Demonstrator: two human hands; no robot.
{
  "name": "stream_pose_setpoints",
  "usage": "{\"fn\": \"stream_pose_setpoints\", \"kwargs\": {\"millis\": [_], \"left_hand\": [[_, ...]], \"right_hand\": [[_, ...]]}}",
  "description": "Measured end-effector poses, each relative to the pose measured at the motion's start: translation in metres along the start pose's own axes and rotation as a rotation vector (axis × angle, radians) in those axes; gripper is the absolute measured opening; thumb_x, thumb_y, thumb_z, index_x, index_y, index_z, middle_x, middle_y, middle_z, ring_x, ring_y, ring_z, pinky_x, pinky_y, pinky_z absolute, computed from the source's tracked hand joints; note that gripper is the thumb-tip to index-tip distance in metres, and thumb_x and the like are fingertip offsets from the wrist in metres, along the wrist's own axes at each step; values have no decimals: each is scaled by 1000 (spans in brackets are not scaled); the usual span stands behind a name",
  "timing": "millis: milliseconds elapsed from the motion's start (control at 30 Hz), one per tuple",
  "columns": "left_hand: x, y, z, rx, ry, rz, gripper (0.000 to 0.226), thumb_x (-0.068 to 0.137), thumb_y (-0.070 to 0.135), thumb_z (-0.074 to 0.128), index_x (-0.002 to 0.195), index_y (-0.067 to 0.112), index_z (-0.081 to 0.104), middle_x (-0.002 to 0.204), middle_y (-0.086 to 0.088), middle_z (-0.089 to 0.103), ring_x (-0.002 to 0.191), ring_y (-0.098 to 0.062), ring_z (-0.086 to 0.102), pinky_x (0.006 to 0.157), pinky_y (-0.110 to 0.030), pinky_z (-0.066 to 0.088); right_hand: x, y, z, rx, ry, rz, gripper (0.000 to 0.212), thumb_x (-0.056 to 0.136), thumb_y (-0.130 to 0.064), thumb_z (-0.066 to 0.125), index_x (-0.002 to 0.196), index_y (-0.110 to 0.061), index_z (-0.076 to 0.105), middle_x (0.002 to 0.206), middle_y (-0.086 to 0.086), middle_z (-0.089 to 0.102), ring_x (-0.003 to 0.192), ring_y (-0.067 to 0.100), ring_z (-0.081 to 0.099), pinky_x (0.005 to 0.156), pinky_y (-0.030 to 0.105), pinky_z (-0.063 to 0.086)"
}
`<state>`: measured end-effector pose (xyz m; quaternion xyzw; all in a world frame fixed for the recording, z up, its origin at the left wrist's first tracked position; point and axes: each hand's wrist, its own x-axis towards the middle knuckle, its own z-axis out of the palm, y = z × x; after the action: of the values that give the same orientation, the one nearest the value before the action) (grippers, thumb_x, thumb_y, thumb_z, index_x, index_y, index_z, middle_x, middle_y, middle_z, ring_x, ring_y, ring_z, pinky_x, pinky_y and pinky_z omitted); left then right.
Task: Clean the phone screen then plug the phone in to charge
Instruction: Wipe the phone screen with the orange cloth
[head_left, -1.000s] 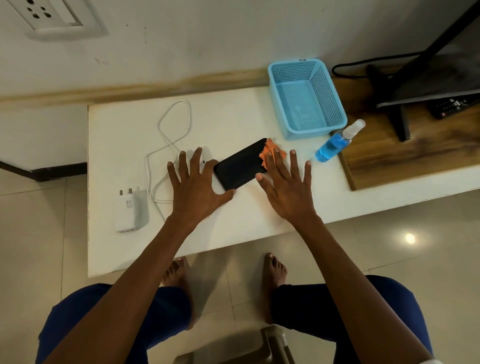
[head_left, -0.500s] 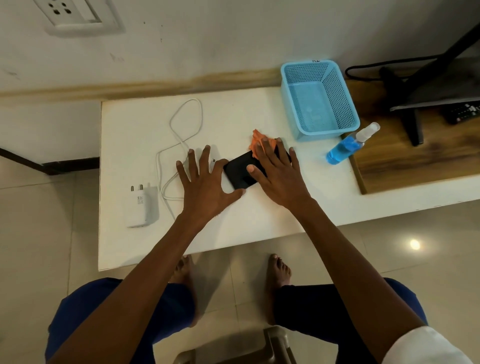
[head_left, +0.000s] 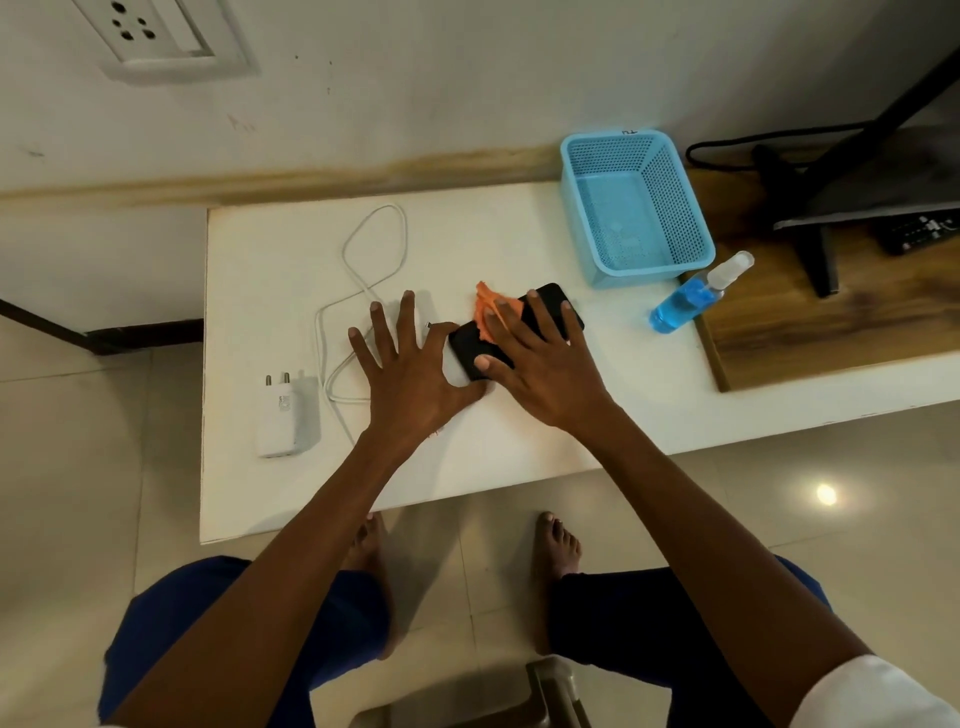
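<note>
A: Start with the big things. What carries it all?

B: A white table (head_left: 270, 291) against the wall. Well to the right of the hands stands a blue mesh basket (head_left: 636, 208), and just past it a spray bottle (head_left: 691, 297) of blue liquid lies at the edge of a wooden board (head_left: 831, 338).

A: And the hands?

B: The right hand (head_left: 545, 364) lies flat, fingers straight and spread, pressing an orange cloth (head_left: 491, 312) onto the phone (head_left: 470, 351). It curls round nothing. The left hand (head_left: 410, 379) is also flat on the table, fingers splayed, thumb touching the phone's near-left corner.

A: How does the phone look?

B: A black slab, screen dark, lying slantwise. Most of it sits under the right palm and fingers; its far corner shows beyond the fingertips, and its near end shows between the two thumbs.

A: The charging gear?

B: The white cable (head_left: 363, 270) loops beyond and to the left of the left hand, with its small plug end just beside that hand's index finger. The white adapter (head_left: 283, 421) lies further left, apart from both hands.
</note>
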<state>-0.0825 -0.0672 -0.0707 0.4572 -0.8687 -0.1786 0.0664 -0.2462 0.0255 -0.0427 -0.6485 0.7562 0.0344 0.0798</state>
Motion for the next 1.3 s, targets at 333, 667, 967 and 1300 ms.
{"fn": "stream_pose_setpoints", "kwargs": {"millis": [333, 667, 967, 1300], "left_hand": [[2, 0, 1, 47, -18, 2, 81, 70, 79, 61, 137, 38, 43, 165, -9, -1, 149, -41, -14, 112, -64, -14], [3, -2, 1, 66, -17, 8, 89, 68, 87, 51, 141, 37, 42, 166, -8, 0, 150, -42, -12, 113, -66, -12], [2, 0, 1, 29, -25, 8, 82, 69, 80, 61, 137, 39, 43, 166, -8, -1, 149, -41, -14, 112, -64, -15], [1, -1, 1, 50, -5, 11, 82, 68, 82, 59, 136, 39, 44, 165, -9, 2, 150, -41, -11, 112, -64, -15]], "right_hand": [[-3, 30, -5, 39, 12, 316, 73, 96, -64, 7, 159, -26, 5, 167, -4, 4, 154, 29, 2, 122, 55, 5], [-22, -11, 9, 14, -60, -134, 75, 96, -67, 7, 158, -26, 7, 167, -3, 3, 154, 27, -3, 122, 55, 4], [-41, 21, 1, -44, -84, 82, 84, 87, -72, -17, 158, -30, -1, 165, -8, -7, 153, 30, -5, 119, 60, 5], [-45, 23, 2, 86, -87, 153, 79, 87, -71, -4, 153, -30, -16, 164, -6, -18, 153, 26, -13, 121, 57, 3]]}}
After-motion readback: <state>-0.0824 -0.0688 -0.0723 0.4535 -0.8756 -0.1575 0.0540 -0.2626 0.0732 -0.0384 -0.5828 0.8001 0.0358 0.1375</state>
